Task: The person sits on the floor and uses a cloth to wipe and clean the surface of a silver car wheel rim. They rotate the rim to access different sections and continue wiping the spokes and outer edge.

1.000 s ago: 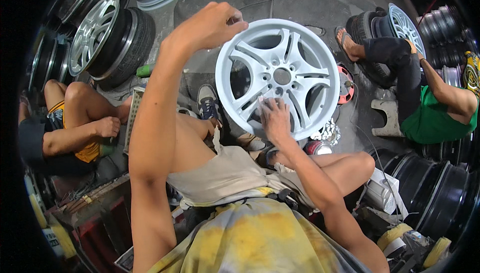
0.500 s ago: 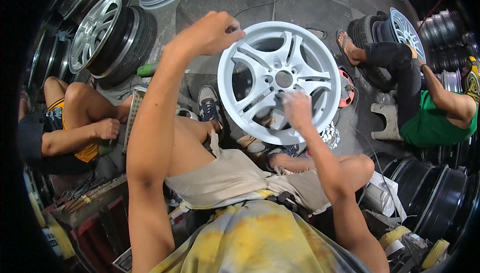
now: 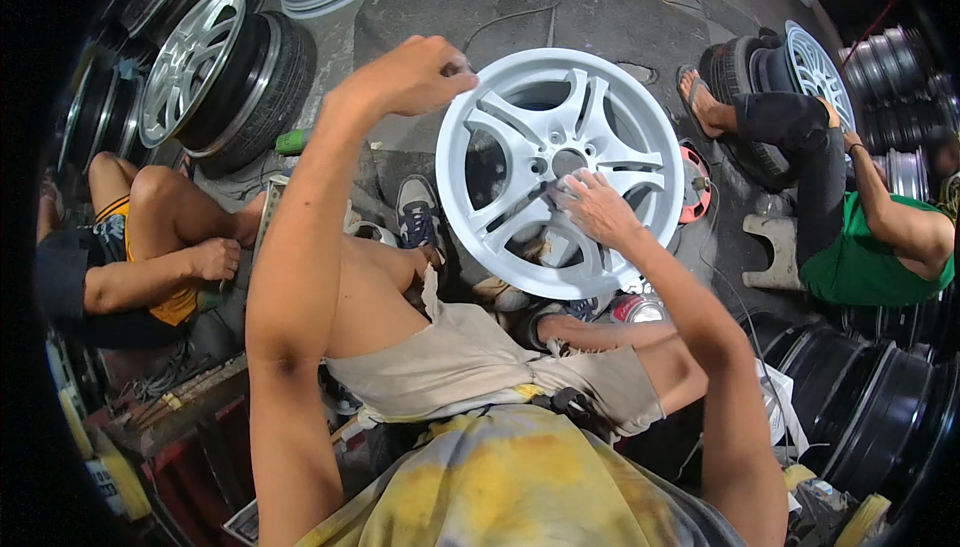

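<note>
A pale grey-white alloy wheel [image 3: 515, 199] with split spokes lies face up in front of my knees. My left hand [image 3: 425, 77] is at the wheel's upper left edge, its fingers curled and their tips meeting the rim. My right hand [image 3: 598, 209] lies on the spokes just below the centre bore, fingers spread and dusted white. Whether anything thin sits under those fingertips cannot be seen. Through the lower wheel openings a pale object and part of my footwear show.
A person in yellow-trimmed shorts sits at left [image 3: 165, 267]; another in a green shirt [image 3: 880, 247] sits at right. Wheels with tyres [image 3: 270, 97] stand at upper left. A red round object [image 3: 696, 184] and a red-and-silver can [image 3: 637, 309] lie beside the wheel. Black rims [image 3: 860, 397] are stacked at right.
My right hand has slowed from a blur and now rests on the spokes, fingers spread. My left hand and the wheel have shifted slightly downward. The can at lower right has come into view.
</note>
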Available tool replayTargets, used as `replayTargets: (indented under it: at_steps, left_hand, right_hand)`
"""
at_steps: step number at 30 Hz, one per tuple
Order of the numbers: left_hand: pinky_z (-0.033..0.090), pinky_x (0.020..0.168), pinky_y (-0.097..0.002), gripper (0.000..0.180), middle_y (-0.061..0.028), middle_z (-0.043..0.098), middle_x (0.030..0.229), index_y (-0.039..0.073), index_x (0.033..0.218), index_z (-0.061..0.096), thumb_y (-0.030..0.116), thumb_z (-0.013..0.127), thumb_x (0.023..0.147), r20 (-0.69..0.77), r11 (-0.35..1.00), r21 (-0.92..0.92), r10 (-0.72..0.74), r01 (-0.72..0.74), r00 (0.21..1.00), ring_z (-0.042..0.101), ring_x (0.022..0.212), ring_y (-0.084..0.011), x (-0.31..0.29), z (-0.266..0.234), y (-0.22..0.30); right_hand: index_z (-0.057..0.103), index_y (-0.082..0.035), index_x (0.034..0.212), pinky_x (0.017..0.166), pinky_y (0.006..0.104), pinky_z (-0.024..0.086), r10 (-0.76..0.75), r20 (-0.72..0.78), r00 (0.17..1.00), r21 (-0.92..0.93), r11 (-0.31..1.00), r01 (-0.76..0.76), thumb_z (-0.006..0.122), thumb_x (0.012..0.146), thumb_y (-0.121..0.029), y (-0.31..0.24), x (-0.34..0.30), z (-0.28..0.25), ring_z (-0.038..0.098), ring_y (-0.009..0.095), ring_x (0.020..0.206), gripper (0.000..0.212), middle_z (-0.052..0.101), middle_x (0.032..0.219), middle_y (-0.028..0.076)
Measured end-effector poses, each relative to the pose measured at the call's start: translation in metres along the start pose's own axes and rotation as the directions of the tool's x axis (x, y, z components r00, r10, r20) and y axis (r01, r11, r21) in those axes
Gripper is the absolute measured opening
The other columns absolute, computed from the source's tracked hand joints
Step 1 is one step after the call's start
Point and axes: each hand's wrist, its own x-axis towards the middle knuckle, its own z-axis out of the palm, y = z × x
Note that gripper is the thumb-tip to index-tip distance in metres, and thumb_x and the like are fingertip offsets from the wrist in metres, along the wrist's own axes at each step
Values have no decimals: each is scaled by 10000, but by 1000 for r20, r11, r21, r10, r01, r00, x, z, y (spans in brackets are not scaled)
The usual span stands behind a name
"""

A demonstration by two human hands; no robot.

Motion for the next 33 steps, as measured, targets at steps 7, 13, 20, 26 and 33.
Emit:
replayTargets:
  at_steps: [7,13,20,26,33]
  left_hand:
    - [488,629,-389,305,-140,675,706,-2,962,741,280,625,958,-5,991,115,-73,73,997,609,606,-239,-5,-8,-17]
    - [498,640,-374,329,-139,677,713,-2,969,735,305,616,968,10,992,52,-114,113,993,613,610,-229,-6,-11,-6]
    - [504,641,-364,361,-135,684,707,-24,932,715,319,612,978,28,984,125,-130,126,991,635,628,-197,-9,-15,-22]
    - [557,649,-346,368,-118,724,752,-27,865,717,320,635,956,293,983,67,-184,172,938,710,667,-205,4,28,-72]
    - [620,510,-436,375,-201,721,806,-119,991,658,250,658,924,511,693,-140,-561,707,651,733,659,-290,2,131,-107]
  right_hand:
    - [697,-196,1227,957,474,443,283,-256,924,285,936,-207,641,917,-212,-8,18,-22,509,316,1139,316,564,1164,100]
    - [714,-224,1211,1040,453,383,287,-144,947,202,945,-256,642,915,-246,-31,18,4,446,330,1283,305,539,1333,117]
    - [735,-118,1137,1019,470,407,302,-119,946,269,927,-261,609,932,-231,-7,-44,-11,485,350,1228,265,567,1298,145]
    - [716,0,1016,805,446,470,790,-194,582,510,588,-629,553,994,-252,46,-103,-21,617,372,864,301,674,917,217]
    - [648,41,864,678,484,469,837,91,540,692,337,-639,539,994,-398,-16,-100,64,646,407,699,470,616,736,280]
